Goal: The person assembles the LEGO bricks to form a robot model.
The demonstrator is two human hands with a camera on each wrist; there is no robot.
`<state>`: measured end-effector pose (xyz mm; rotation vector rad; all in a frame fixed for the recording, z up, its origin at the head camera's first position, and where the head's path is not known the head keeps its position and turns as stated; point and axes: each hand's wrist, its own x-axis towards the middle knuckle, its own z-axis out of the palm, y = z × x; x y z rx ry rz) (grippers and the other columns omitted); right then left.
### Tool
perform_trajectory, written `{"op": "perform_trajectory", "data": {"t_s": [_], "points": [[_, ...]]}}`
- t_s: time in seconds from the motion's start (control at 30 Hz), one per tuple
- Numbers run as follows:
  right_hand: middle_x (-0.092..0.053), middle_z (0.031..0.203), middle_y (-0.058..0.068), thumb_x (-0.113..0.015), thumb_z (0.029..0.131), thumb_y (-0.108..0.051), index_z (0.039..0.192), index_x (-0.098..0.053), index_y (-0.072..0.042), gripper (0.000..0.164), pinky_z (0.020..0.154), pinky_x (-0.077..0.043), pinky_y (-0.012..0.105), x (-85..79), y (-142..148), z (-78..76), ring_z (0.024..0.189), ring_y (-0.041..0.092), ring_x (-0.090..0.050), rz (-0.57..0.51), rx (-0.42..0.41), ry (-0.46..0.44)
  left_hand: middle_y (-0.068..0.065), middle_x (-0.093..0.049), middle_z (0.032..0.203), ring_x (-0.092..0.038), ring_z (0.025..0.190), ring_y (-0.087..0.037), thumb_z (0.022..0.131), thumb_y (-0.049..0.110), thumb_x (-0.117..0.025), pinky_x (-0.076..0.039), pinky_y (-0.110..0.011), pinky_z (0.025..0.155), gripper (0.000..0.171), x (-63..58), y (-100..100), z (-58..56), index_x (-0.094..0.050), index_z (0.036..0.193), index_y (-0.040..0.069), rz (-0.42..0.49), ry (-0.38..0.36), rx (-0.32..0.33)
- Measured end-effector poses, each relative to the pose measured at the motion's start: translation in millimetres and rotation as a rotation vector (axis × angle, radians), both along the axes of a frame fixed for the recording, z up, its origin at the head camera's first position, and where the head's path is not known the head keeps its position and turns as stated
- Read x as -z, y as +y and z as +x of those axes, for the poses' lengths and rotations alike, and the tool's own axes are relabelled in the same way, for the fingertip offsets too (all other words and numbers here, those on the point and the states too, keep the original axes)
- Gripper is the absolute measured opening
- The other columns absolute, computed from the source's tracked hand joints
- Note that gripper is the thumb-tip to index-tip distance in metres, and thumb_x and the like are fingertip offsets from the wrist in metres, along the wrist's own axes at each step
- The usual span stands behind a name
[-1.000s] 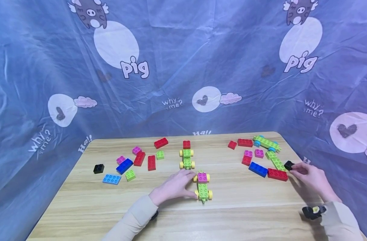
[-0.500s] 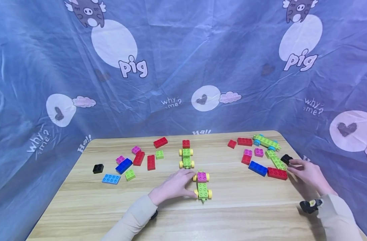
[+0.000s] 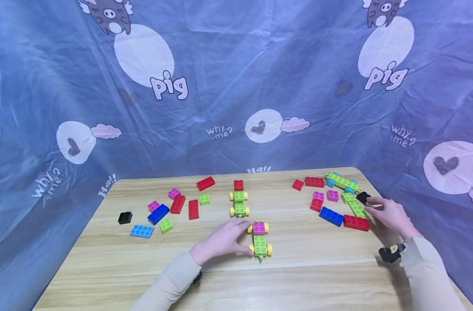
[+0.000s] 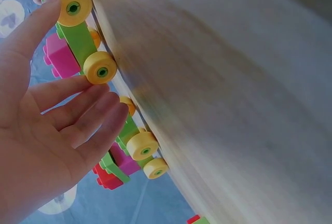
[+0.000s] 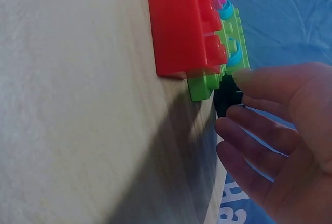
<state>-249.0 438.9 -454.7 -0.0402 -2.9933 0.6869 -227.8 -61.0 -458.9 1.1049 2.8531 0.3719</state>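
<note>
My left hand [image 3: 222, 239] rests beside a lime-green toy car [image 3: 260, 246] with yellow wheels and a pink brick on one end. Its thumb and index finger span the car's near side, one at each wheel [image 4: 99, 68]. On the right, my right hand [image 3: 389, 214] pinches a black brick [image 3: 363, 197] between thumb and fingers, partly hidden by the fingertips in the right wrist view. The brick is at the far right of the table, close to a lime-green plate [image 3: 354, 205] and a red brick [image 3: 356, 222].
A second green car [image 3: 239, 203] with yellow wheels stands behind, with a red brick [image 3: 238, 185] at its far end. At back right sits a green car base [image 3: 342, 182] with blue wheels. Loose bricks, including a blue one [image 3: 331, 216] and another black one [image 3: 125, 217], lie on both sides.
My right hand has moved away from me and slightly left, carrying the black brick from beside the red brick toward the blue-wheeled base. The left hand has stayed at the car.
</note>
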Motion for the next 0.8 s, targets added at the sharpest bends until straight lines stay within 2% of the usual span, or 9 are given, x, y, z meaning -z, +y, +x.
{"op": "perform_trajectory", "data": {"t_s": [0.07, 0.17, 0.27, 0.37, 0.43, 0.63, 0.8], "points": [[-0.056, 0.118, 0.035, -0.059, 0.090, -0.037, 0.121, -0.055, 0.005, 0.053, 0.072, -0.046, 0.055, 0.6, 0, -0.4, 0.099, 0.047, -0.060, -0.005, -0.003, 0.007, -0.007, -0.046, 0.143, -0.045, 0.132, -0.023, 0.072, 0.061, -0.067, -0.039, -0.040, 0.110, 0.089, 0.2, 0, 0.1, -0.043, 0.140, 0.009, -0.001, -0.001, 0.001], [-0.061, 0.112, 0.031, -0.062, 0.089, -0.032, 0.116, -0.060, 0.003, 0.045, 0.069, -0.048, 0.047, 2.3, 1, 1.2, 0.089, 0.039, -0.066, 0.014, -0.018, 0.068, -0.006, -0.046, 0.143, -0.044, 0.132, -0.022, 0.073, 0.061, -0.067, -0.039, -0.040, 0.109, 0.088, 0.2, 0, 0.1, -0.043, 0.140, 0.010, 0.000, -0.003, 0.001], [-0.066, 0.104, 0.027, -0.066, 0.086, -0.028, 0.109, -0.064, 0.001, 0.038, 0.065, -0.049, 0.032, 3.1, 2, 5.6, 0.073, 0.017, -0.069, 0.032, -0.035, 0.135, -0.006, -0.046, 0.143, -0.044, 0.132, -0.022, 0.073, 0.060, -0.067, -0.039, -0.040, 0.110, 0.087, -0.4, 0, 0.4, -0.043, 0.140, 0.010, 0.003, -0.005, 0.002], [-0.068, 0.100, 0.025, -0.068, 0.085, -0.026, 0.106, -0.065, 0.001, 0.035, 0.061, -0.046, 0.019, 1.9, 2, 12.1, 0.066, -0.005, -0.059, 0.019, -0.053, 0.157, -0.007, -0.046, 0.143, -0.044, 0.132, -0.022, 0.073, 0.060, -0.067, -0.038, -0.041, 0.111, 0.087, -0.8, 0, 0.4, -0.043, 0.140, 0.010, 0.005, -0.005, 0.002], [-0.069, 0.097, 0.023, -0.068, 0.084, -0.024, 0.105, -0.065, 0.002, 0.033, 0.058, -0.044, 0.014, 1.0, 1, 17.4, 0.066, -0.013, -0.053, 0.010, -0.062, 0.156, -0.007, -0.046, 0.143, -0.044, 0.133, -0.022, 0.072, 0.060, -0.067, -0.038, -0.041, 0.111, 0.088, -0.6, 0, 0.2, -0.043, 0.140, 0.010, 0.007, -0.006, 0.004], [-0.072, 0.088, 0.015, -0.070, 0.082, -0.018, 0.098, -0.068, -0.002, 0.023, 0.058, -0.043, 0.015, 1.7, -3, 30.8, 0.066, -0.019, -0.047, 0.032, -0.101, 0.160, -0.007, -0.047, 0.143, -0.044, 0.132, -0.023, 0.072, 0.061, -0.067, -0.038, -0.041, 0.110, 0.088, 0.5, 0, -0.6, -0.044, 0.139, 0.009, 0.012, 0.005, 0.011], [-0.071, 0.082, 0.013, -0.071, 0.079, -0.007, 0.092, -0.069, -0.003, 0.014, 0.058, -0.045, 0.013, 2.2, -12, 37.0, 0.066, -0.016, -0.049, 0.004, -0.183, 0.201, -0.008, -0.047, 0.142, -0.045, 0.132, -0.023, 0.073, 0.061, -0.067, -0.038, -0.041, 0.110, 0.087, 0.7, -1, -0.3, -0.044, 0.139, 0.010, 0.009, 0.006, 0.010]]}}
